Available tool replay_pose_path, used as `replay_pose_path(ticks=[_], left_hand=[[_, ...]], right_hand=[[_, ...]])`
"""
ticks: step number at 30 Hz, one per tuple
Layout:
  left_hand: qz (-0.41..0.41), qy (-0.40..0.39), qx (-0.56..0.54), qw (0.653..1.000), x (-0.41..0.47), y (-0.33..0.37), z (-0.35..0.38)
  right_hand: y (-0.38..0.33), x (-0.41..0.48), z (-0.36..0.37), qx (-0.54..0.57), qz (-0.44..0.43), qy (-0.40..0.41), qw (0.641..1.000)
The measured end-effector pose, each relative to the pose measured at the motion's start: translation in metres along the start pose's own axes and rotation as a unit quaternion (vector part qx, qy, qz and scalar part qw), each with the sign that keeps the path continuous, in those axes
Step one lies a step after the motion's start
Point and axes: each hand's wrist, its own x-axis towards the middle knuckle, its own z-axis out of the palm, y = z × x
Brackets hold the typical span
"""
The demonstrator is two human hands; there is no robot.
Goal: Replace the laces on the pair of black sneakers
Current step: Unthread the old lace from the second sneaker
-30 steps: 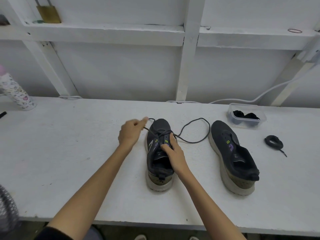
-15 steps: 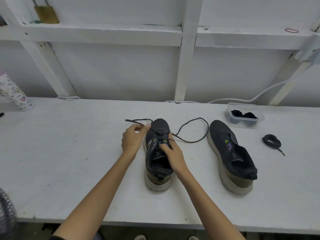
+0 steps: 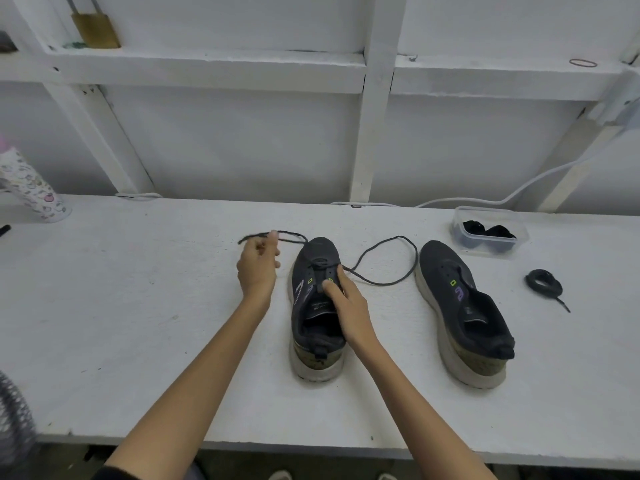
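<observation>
Table [image 3: 138,323], white. Sneaker A [image 3: 320,249] stands mid-table, toe to the far edge, heel towards the near edge. Sneaker B [image 3: 460,306] lies to its right, apart, no lace in the eyelets.

Lace [image 3: 398,259]: threaded at the lowest eyelets of A. One end loops on the table between the two sneakers; the other runs left past the toe.

Left hand [image 3: 258,268]: fingers curled left of A's toe, apparently pinching the left lace end between thumb and forefinger (blurred).

Right hand [image 3: 346,303]: grips A's upper, thumb on the eyelet row, fingers down the right side.

Clear plastic tub [image 3: 490,210], far right edge, lidless: holds two dark bundles [image 3: 498,232], black, kind unclear.

Coiled lace [image 3: 543,282]: loose on the table, right of B, outside the tub.
</observation>
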Motion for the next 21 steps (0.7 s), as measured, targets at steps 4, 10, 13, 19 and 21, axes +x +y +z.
replay_pose_path(ticks=[4, 10, 13, 19, 21], left_hand=[[-0.035, -0.108, 0.032, 0.993, -0.029, -0.023, 0.008], [0.009, -0.234, 0.065, 0.97, -0.058, -0.035, 0.014], [-0.001, -0.258, 0.067, 0.964, -0.058, -0.033, 0.012], [-0.016, -0.27, 0.068, 0.96, -0.06, -0.034, 0.011], [-0.016, -0.27, 0.066, 0.96, -0.059, -0.034, 0.01]], right_hand=[[0.002, 0.009, -0.003, 0.022, 0.007, 0.057, 0.998], [-0.004, 0.037, -0.017, -0.116, -0.06, 0.045, 0.99], [-0.007, 0.047, -0.023, -0.182, -0.086, 0.073, 0.977], [-0.02, 0.053, -0.029, -0.335, -0.161, 0.071, 0.926], [-0.026, 0.056, -0.028, -0.393, -0.184, 0.052, 0.899]])
